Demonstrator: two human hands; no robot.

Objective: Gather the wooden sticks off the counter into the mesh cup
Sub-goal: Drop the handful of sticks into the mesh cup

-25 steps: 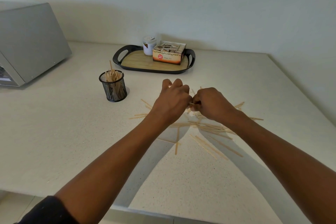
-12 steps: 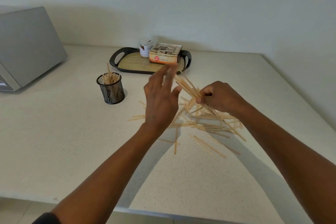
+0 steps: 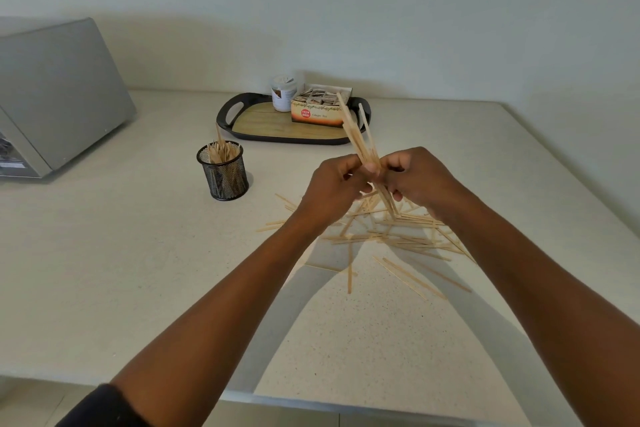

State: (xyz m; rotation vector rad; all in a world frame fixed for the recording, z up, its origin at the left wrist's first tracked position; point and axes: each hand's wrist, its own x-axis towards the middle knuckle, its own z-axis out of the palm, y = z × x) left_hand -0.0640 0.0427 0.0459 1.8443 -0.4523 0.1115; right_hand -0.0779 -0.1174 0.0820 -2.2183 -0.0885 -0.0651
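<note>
A bundle of wooden sticks stands nearly upright above the counter, gripped in the middle by both hands. My left hand and my right hand meet around it, fingers closed on the sticks. Beneath the hands, several loose sticks lie scattered on the counter. The black mesh cup stands to the left of my hands with several sticks inside it.
A black tray with a wooden base sits at the back, holding a white jar and an open box of tea bags. A grey appliance occupies the far left. The counter's front edge runs below my forearms.
My left hand, open half a second ago, has closed on the bundle held by my right hand. The bundle has tilted more upright and been lifted off the pile.
</note>
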